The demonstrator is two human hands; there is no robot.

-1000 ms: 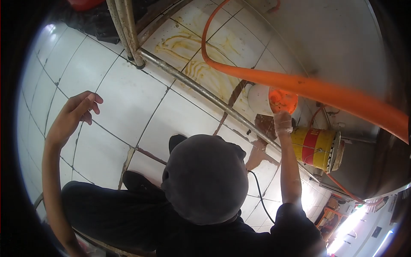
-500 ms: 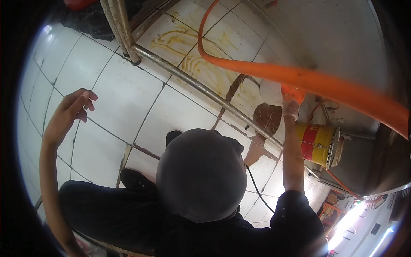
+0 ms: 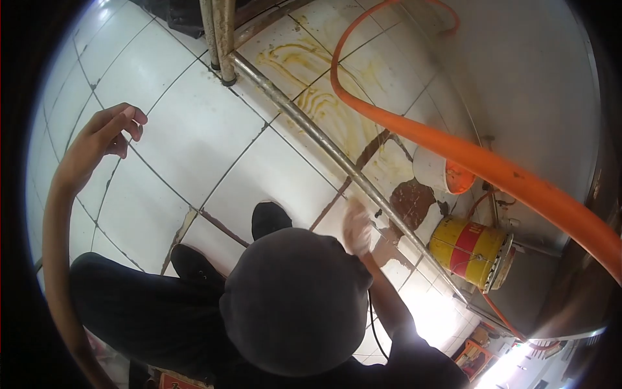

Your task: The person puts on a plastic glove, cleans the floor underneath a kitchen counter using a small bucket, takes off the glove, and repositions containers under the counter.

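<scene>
Right hand [image 3: 357, 227] gloved, blurred, fingers loosely open, empty. White bucket with orange inside [image 3: 442, 172] on tiled floor [image 3: 181, 117] at its 2 o'clock, apart, beyond steel rail [image 3: 311, 133]. Left hand [image 3: 97, 142] raised at 9 o'clock, fingers half-curled, empty, farther off.

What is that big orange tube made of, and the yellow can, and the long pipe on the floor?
The orange tube looks like smooth, bendy plastic or rubber: it curves in a loop. The yellow can seems painted metal, with a red stripe and a shiny rim. The long pipe looks like dull grey metal, stained and scuffed.
</scene>
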